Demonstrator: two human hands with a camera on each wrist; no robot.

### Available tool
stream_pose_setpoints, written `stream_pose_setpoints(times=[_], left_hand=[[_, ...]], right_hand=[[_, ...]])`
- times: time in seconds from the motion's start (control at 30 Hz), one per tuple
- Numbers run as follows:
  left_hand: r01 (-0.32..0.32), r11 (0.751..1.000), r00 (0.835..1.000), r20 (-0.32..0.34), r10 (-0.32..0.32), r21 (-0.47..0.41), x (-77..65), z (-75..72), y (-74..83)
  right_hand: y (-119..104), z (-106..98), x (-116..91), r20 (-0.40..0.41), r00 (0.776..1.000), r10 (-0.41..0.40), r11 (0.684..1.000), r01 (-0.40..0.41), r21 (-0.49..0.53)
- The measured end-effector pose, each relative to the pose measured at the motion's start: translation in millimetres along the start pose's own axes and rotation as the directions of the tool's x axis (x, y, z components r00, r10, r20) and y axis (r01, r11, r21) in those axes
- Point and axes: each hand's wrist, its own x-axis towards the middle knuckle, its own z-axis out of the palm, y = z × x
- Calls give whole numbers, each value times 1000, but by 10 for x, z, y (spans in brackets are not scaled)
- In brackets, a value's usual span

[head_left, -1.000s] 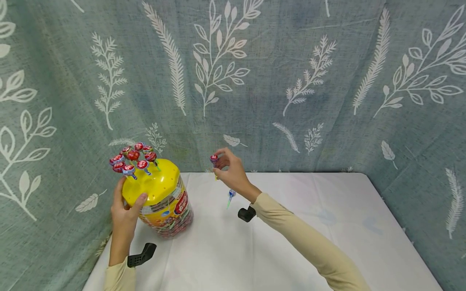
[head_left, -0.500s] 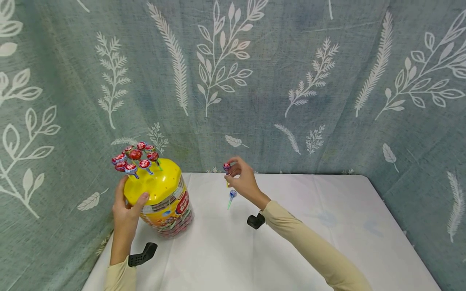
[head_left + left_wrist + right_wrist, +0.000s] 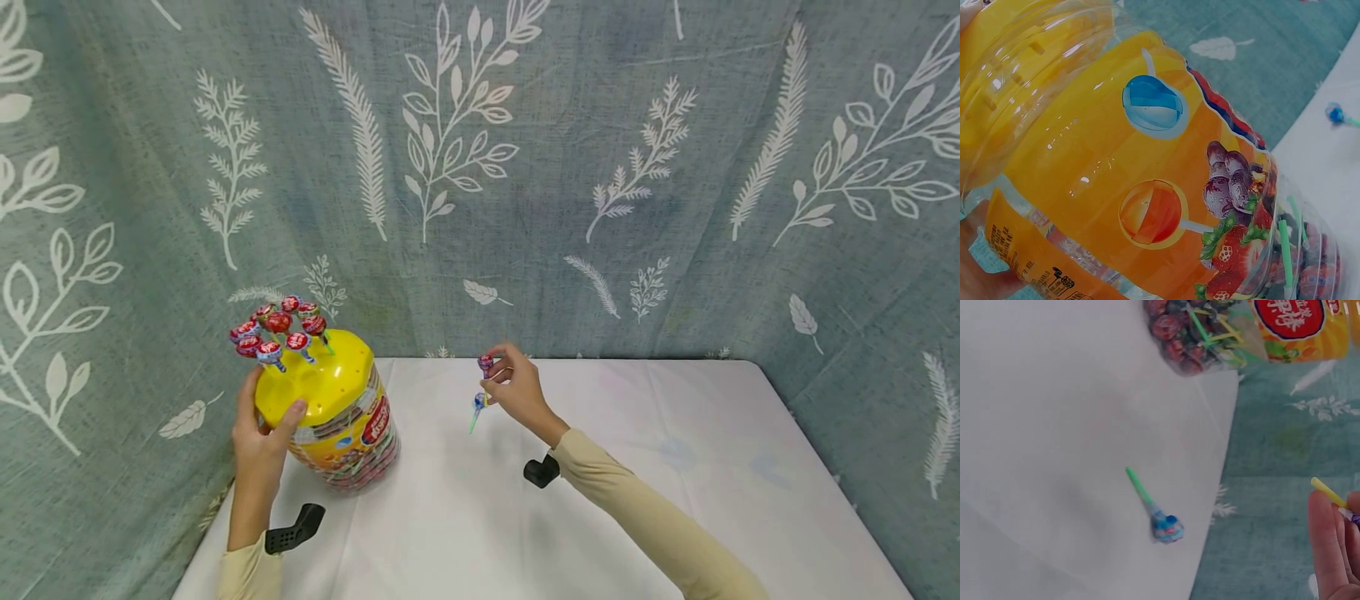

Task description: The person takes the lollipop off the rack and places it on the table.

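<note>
A clear jar (image 3: 378,450) with a yellow printed label and lollipops inside leans to the left. My left hand (image 3: 258,437) grips its yellow lid (image 3: 341,379), thumb on top. Several wrapped lollipops (image 3: 279,322) stand upright in the lid. Right of the jar, my right hand (image 3: 521,396) pinches a red-and-purple lollipop (image 3: 486,362) by its yellow stick (image 3: 1329,492), candy end up. Just below those fingers in the head view, a blue-wrapped lollipop (image 3: 1167,529) with a green stick lies on the table.
A white cloth covers the table (image 3: 645,500). Behind it and along both sides hangs a grey-green curtain (image 3: 540,183) with white leaf prints. Each wrist wears a black camera mount (image 3: 296,529).
My right hand has moved right and nearer to me with the lollipop, closer to the blue one on the table. The left hand and jar keep their place.
</note>
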Motion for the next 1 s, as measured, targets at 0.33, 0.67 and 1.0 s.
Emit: stream_pose_setpoints(times=[0.33, 0.67, 1.0], left_hand=[[-9, 1000, 1000, -5, 9, 8, -7, -8, -7], [-9, 1000, 1000, -4, 9, 11, -14, -5, -10], [-4, 1000, 1000, -7, 4, 15, -12, 0, -8]], right_hand=[[357, -21, -21, -65, 996, 63, 998, -63, -5], [580, -37, -69, -96, 980, 172, 984, -176, -30], [822, 4, -83, -121, 965, 231, 968, -240, -69]])
